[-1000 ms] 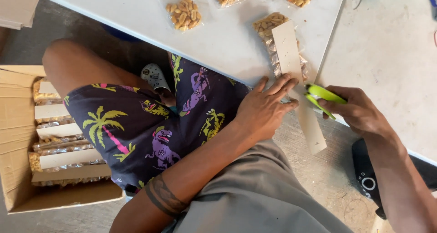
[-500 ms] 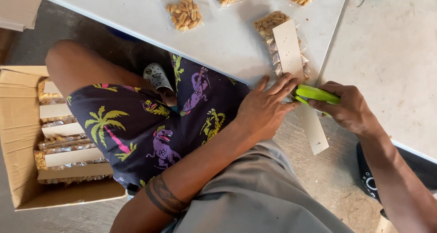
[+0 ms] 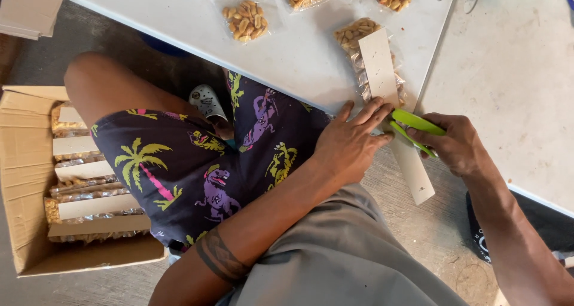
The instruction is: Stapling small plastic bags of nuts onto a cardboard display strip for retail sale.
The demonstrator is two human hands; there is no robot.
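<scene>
The fingers of the right hand (image 3: 455, 146) are clenched around a lime-green stapler (image 3: 412, 125), whose nose points toward nine o'clock and sits over the edge of a long pale cardboard strip (image 3: 394, 112). Just beside the stapler's tip, the left hand (image 3: 353, 141) lies flat with its fingers spread and pressing down on the strip, gripping nothing. The strip runs from about twelve o'clock on the white table (image 3: 299, 55) down past the table's edge to five o'clock, its lower end hanging over the floor. Under the strip's upper part lies a row of clear packets of peanuts (image 3: 354, 34), touching it. Further toward twelve o'clock, separate small peanut bags (image 3: 243, 20) lie loose on the table, well apart from the hands. At nine o'clock, beside the person's knee in patterned shorts (image 3: 179, 162), an open cardboard box (image 3: 24, 180) holds finished strips of peanut packets stacked side by side.
</scene>
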